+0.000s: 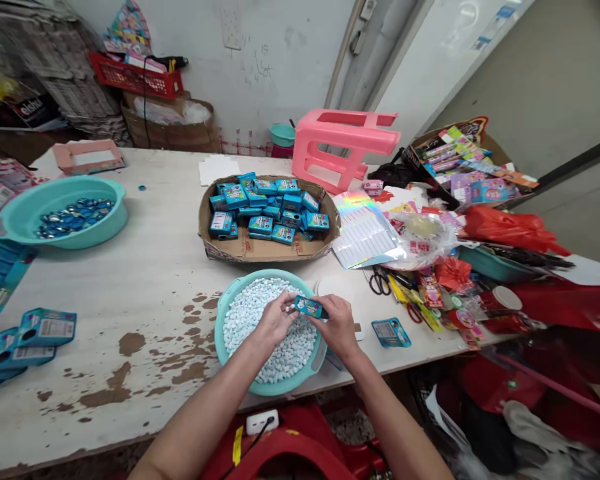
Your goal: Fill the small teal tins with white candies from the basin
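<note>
Over a turquoise basin (221,333) full of small white candies (250,310), my right hand (341,325) grips a small blue candy box (309,307) by its right end. My left hand (277,319) is closed at the box's left end, with white candies at its fingertips; how many is hidden. Just behind the basin, a cardboard tray (245,251) holds many similar blue boxes (283,233). A flat, unfolded-looking blue carton (391,332) lies to the right of my right hand.
At left stand a turquoise basin (80,235) with shiny blue pieces and several blue cartons (45,328). A pink stool (347,140) lies on its side at the back. Scissors (379,281), stickered sheets (365,230) and bags clutter the right. Near the front edge is a white power bank (261,422).
</note>
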Tool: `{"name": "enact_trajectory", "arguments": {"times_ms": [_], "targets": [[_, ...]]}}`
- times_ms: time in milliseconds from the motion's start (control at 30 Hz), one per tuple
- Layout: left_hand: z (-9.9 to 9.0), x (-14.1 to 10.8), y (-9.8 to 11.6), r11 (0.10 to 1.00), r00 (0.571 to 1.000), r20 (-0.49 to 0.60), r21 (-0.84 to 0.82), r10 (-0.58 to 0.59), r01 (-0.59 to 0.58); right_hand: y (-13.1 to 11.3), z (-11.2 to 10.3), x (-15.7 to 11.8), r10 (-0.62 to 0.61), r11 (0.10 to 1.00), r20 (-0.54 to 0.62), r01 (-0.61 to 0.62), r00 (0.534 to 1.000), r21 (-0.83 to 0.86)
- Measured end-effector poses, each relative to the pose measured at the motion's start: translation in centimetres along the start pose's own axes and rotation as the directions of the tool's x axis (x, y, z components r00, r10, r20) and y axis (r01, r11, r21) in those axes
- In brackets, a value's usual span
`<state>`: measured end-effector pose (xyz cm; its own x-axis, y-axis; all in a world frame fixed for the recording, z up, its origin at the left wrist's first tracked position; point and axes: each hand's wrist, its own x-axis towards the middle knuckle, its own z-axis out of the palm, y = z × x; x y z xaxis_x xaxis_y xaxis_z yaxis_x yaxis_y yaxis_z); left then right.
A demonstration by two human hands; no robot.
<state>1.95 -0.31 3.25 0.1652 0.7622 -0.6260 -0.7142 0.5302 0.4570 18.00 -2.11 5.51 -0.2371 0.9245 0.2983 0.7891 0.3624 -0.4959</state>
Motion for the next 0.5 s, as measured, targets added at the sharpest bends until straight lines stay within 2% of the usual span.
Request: {"name": "enact_trajectory", "arguments": {"times_ms": [200, 367, 433, 500], "targets": [[-1.3, -1.1, 0.5, 0.994, 0.997, 0.042, 0.087, 0.070, -0.073, -2.0, 0.0, -1.2, 0.040, 0.999, -0.031, -0.039, 0.999, 0.038], [-2.8, -2.8, 1.8, 0.941, 0.982, 0.076, 0.282, 0.175, -0.189, -2.6, -0.1, -1.9, 0.175, 0.952, -0.081, -0.147, 0.981, 0.269], [-3.1, -3.7, 2.6, 0.824, 0.938, 0.172, 0.449, 0.299, -0.345, -2.9, 0.5, -2.2, 0.233, 0.913, -0.083, -0.189, 0.969, 0.362], [-3.1, -4.8, 3.3, 0.558, 0.837, 0.411, 0.625, 0.361, -0.547, -3.7, 1.3, -2.5, 0.227, 0.877, -0.035, -0.189, 0.973, 0.441]]}}
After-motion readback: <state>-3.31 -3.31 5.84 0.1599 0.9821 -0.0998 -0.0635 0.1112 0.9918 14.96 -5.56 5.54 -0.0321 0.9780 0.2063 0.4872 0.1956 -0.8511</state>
